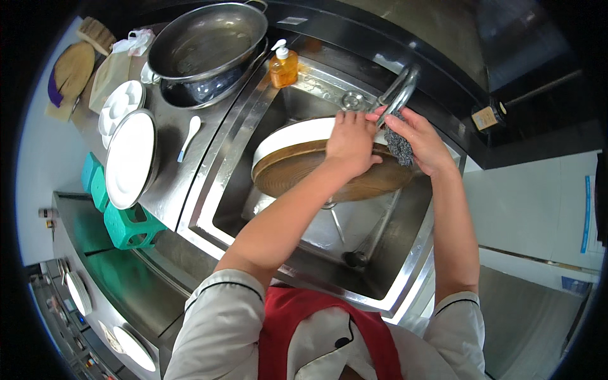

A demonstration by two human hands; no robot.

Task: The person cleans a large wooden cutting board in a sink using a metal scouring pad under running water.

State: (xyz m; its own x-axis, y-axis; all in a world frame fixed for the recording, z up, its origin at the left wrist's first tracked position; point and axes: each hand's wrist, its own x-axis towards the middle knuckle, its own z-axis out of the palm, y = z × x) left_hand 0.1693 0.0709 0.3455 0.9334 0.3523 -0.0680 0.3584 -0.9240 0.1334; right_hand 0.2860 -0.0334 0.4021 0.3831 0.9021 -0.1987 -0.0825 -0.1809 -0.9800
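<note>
A large round piece (292, 173) with a white side and a brown, ring-marked face stands tilted in the stainless steel sink (228, 204). The picture does not settle whether it is a board or a pan's underside. My left hand (352, 142) grips its upper edge, fingers over the white side and thumb on the brown face. In my right hand (425, 140) is a grey steel wool scourer (399, 142), held near the chrome tap (403, 90), whose spout end is partly hidden by my fingers. A long-handled utensil (355, 258) with a dark head lies on the sink bottom.
Behind the sink stand an orange soap pump bottle (283, 66) and a metal drain strainer (352, 100). The left counter holds stacked metal basins (209, 42), a white oval dish (130, 159), a white spoon (190, 137) and wooden blocks (73, 66). Green stools (128, 225) stand beyond it.
</note>
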